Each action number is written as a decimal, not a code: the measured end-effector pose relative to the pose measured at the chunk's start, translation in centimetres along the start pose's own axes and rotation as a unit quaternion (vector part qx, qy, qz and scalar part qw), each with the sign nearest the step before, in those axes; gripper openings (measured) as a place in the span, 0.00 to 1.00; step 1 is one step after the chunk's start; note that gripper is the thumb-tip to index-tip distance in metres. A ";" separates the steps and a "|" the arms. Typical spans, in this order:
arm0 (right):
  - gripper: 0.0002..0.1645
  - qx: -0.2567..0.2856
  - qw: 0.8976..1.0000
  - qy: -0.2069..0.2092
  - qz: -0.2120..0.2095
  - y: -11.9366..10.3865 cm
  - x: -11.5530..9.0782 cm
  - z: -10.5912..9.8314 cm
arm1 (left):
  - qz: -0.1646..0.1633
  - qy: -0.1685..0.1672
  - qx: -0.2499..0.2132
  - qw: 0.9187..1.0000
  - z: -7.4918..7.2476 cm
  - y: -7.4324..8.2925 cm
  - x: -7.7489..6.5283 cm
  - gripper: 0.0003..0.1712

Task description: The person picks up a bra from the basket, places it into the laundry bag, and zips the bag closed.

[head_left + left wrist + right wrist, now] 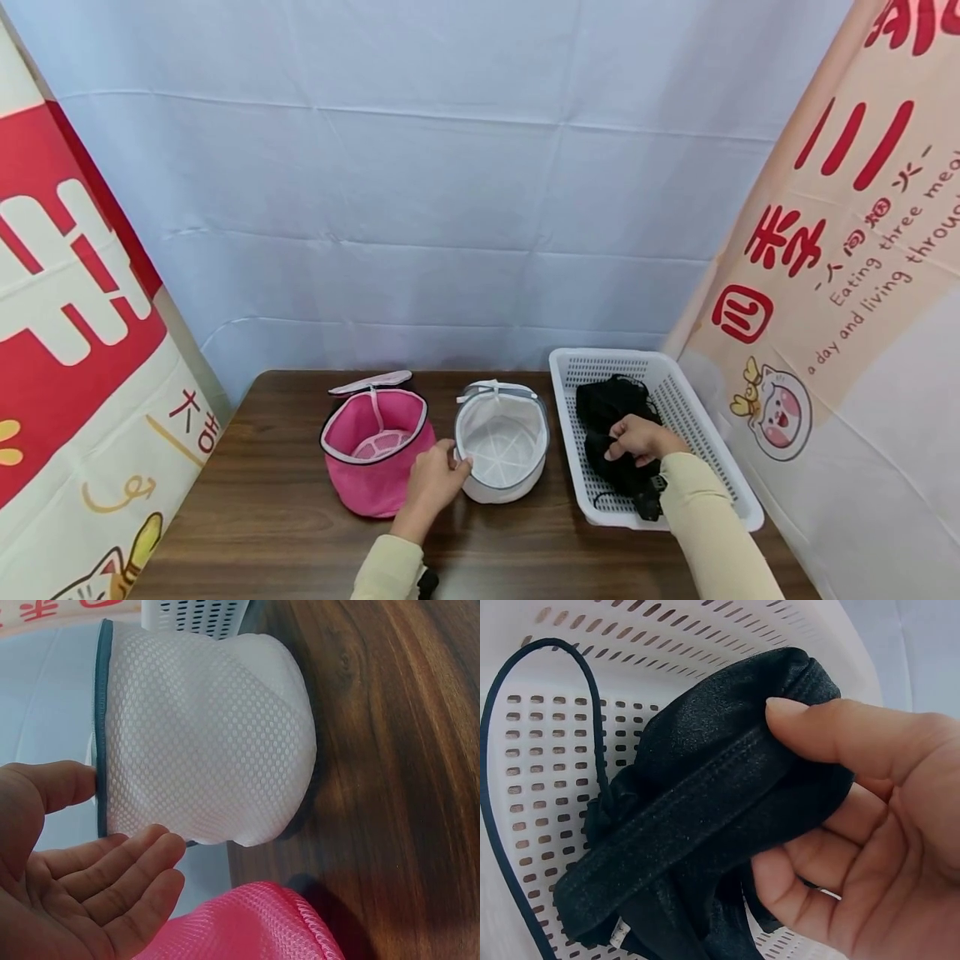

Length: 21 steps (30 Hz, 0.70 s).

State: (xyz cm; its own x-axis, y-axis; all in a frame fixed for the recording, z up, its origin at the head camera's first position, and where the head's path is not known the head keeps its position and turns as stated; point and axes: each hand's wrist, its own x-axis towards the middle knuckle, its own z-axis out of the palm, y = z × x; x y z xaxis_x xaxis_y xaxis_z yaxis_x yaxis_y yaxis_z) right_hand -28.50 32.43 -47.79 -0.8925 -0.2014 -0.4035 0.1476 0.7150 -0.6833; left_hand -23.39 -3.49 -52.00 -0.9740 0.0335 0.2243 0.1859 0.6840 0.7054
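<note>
My left hand point(437, 477) pinches the near-left rim of a white mesh laundry bag point(501, 493), thumb at the dark piped edge and the other fingers along its outer side. The round bag point(210, 742) stands upright with its top unzipped. Inside a white basket, my right hand point(641, 440) grips black cloth point(618, 400), thumb on top and fingers beneath. Close up in the right wrist view, this is a black garment point(705, 787) with a stitched band and a thin cord. Folds hide its full shape.
A pink mesh laundry bag point(378, 487) stands left of the white one, its lid flipped back. The white perforated basket point(716, 433) sits at the right on the brown wooden table point(255, 500). A pale blue cloth point(450, 183) hangs behind, with printed curtains at both sides.
</note>
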 end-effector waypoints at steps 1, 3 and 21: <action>0.31 -0.001 1.000 0.000 0.000 0.0 0.0 0.1 | 0.001 0.000 0.001 1.000 0.0 0.0 0.0 0.19; 0.31 -0.005 1.000 0.000 -0.001 0.1 0.0 0.2 | 0.004 0.001 0.003 1.000 0.0 -0.1 -0.1 0.20; 0.11 0.019 0.999 0.022 0.031 0.3 -0.6 -0.4 | -0.010 -0.008 0.001 1.000 -0.1 0.2 0.0 0.20</action>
State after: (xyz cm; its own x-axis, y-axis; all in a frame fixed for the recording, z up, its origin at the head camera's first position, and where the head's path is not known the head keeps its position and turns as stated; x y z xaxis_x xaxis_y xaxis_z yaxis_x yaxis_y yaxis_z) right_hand -28.13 33.05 -47.51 -0.8990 -0.1262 -0.4194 0.2194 0.6990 -0.6806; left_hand -23.32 -3.46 -51.78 -0.9795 0.0304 0.1989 0.1652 0.6864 0.7083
